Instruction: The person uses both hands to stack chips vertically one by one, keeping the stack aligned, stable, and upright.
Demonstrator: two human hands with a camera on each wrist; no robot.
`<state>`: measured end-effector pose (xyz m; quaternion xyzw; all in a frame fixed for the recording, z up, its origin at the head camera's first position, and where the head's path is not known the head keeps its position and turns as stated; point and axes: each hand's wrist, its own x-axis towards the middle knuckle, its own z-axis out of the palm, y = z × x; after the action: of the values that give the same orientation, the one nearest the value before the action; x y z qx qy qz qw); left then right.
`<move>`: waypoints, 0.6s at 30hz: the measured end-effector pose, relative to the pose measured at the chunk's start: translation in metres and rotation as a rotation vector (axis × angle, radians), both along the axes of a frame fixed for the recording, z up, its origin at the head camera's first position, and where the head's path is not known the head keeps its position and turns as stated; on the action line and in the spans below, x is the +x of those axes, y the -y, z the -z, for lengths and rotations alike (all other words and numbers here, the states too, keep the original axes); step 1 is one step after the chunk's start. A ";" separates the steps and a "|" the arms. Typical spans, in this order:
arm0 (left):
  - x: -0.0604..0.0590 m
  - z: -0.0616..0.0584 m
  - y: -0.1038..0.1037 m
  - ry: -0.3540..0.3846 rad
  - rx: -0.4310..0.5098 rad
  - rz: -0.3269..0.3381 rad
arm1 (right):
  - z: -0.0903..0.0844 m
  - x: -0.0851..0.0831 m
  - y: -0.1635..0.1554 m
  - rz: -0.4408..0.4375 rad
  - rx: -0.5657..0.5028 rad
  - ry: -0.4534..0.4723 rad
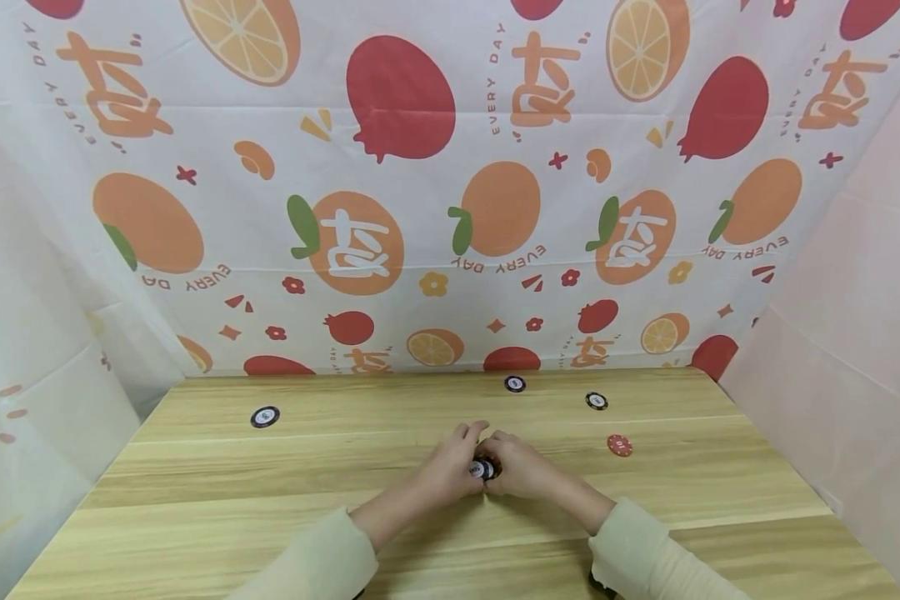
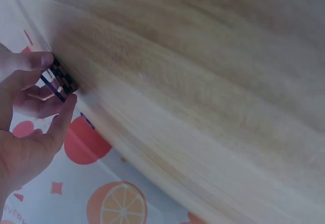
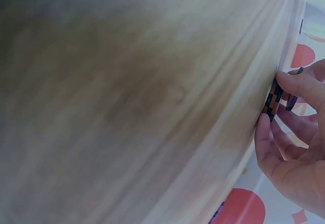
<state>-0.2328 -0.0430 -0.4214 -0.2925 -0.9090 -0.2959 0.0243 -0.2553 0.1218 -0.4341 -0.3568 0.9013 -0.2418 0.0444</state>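
Note:
My left hand (image 1: 448, 472) and right hand (image 1: 521, 469) meet over the middle of the table around a short stack of poker chips (image 2: 64, 75). In the right wrist view, the right thumb and fingers hold that stack by its edges, close to the tabletop. The stack's rim shows dark and orange-brown blocks. Between its fingertips the left hand pinches a single dark poker chip (image 3: 291, 101), tilted above the stack. Seen from the head, this chip has a white centre and overlaps the top of the stack. Fingers hide part of the stack.
Dark chips with white centres lie flat on the wooden table (image 1: 232, 475): one at the left (image 1: 265, 417), one at the back (image 1: 515, 384), one at the back right (image 1: 597, 402). A red chip (image 1: 620, 446) lies right of my hands. A fruit-print cloth (image 1: 435, 325) hangs behind.

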 end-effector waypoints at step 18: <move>0.003 0.006 -0.007 -0.009 0.021 -0.054 | -0.002 0.000 0.001 0.009 0.024 0.006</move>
<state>-0.2297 -0.0357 -0.4277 -0.2687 -0.9134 -0.3033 0.0395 -0.2552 0.1212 -0.4323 -0.3512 0.9056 -0.2323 0.0503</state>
